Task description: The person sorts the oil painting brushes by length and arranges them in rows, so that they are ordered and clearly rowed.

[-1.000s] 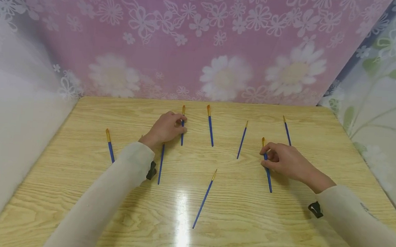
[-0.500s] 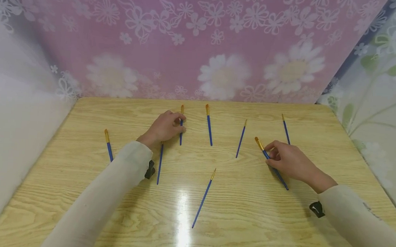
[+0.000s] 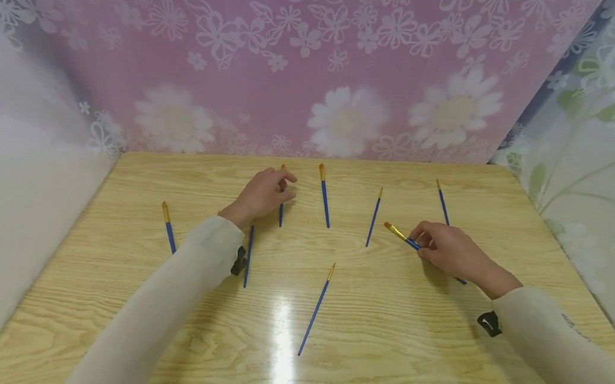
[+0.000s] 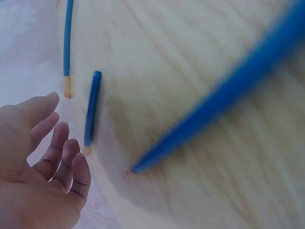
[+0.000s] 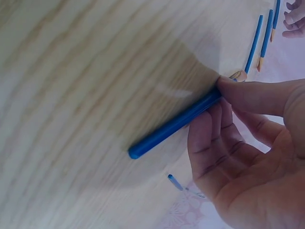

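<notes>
My right hand (image 3: pixel 449 247) pinches a paintbrush (image 3: pixel 398 231) with a blue handle, gold ferrule and orange-brown bristles. This brush slants, bristles toward the left; in the right wrist view its handle (image 5: pixel 174 126) sticks out past the thumb and fingers. My left hand (image 3: pixel 260 194) hovers over another blue paintbrush (image 3: pixel 281 219), partly covering it. The left wrist view shows that hand (image 4: pixel 43 162) with fingers loosely bent and apart, holding nothing, beside the brush's handle (image 4: pixel 92 109).
Several more blue paintbrushes lie spread on the wooden table (image 3: pixel 211 340): a flat one (image 3: pixel 325 199), a thin one (image 3: pixel 373 220), a front one (image 3: pixel 315 311), a far-right one (image 3: pixel 442 201) and a far-left one (image 3: pixel 169 224). A pink flowered cloth (image 3: pixel 271 94) hangs behind the table.
My right hand has turned its paintbrush from nearly upright in view to a leftward slant. My left hand, earlier at its brush, has let go and lifted slightly, its fingers spreading; that brush stays put.
</notes>
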`<action>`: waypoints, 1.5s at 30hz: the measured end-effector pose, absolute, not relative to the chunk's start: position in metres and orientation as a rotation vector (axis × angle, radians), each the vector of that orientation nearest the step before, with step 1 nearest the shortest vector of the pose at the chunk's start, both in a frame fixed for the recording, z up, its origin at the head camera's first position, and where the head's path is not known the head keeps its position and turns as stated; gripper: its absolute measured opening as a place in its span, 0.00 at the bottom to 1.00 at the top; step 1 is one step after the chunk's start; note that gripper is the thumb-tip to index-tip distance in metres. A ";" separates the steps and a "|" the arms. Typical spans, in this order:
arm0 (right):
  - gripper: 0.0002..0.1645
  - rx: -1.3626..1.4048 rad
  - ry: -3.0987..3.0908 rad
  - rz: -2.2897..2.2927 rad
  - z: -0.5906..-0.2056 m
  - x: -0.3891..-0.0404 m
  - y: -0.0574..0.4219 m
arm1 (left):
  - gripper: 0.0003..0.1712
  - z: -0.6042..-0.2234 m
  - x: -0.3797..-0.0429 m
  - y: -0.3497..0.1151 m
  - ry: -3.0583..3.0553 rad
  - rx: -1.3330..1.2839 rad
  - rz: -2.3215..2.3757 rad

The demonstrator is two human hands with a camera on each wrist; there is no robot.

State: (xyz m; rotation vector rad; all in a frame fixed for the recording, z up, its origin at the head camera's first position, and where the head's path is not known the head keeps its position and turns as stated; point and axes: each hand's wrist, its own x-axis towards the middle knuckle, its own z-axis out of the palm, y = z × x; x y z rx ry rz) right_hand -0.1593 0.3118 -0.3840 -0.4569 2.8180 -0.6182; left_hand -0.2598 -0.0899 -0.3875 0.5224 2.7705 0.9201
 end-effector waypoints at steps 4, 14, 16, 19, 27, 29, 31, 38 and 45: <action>0.12 -0.458 2.819 -0.602 -0.383 -0.160 0.312 | 0.24 -0.383 -0.262 -0.078 2.737 0.554 0.958; 0.12 -0.475 2.813 -0.605 -0.383 -0.160 0.311 | 0.21 -0.391 -0.266 -0.042 2.709 0.598 0.894; 0.12 -0.473 2.806 -0.607 -0.383 -0.160 0.311 | 0.21 -0.392 -0.264 -0.035 2.709 0.590 0.880; 0.12 -0.463 2.794 -0.609 -0.382 -0.160 0.309 | 0.21 -0.394 -0.263 -0.027 2.733 0.586 0.844; 0.12 -0.431 2.779 -0.599 -0.381 -0.161 0.307 | 0.18 -0.398 -0.259 -0.015 2.830 0.618 0.681; 0.12 -0.434 2.779 -0.598 -0.381 -0.162 0.307 | 0.16 -0.398 -0.258 -0.014 2.843 0.619 0.654; 0.12 -0.434 2.779 -0.601 -0.381 -0.162 0.307 | 0.13 -0.398 -0.257 -0.013 2.853 0.616 0.640; 0.12 -0.428 2.778 -0.599 -0.380 -0.161 0.307 | 0.09 -0.398 -0.254 -0.008 2.844 0.555 0.726; 0.13 -0.414 2.774 -0.600 -0.381 -0.161 0.306 | 0.17 -0.399 -0.254 0.000 2.895 0.530 0.678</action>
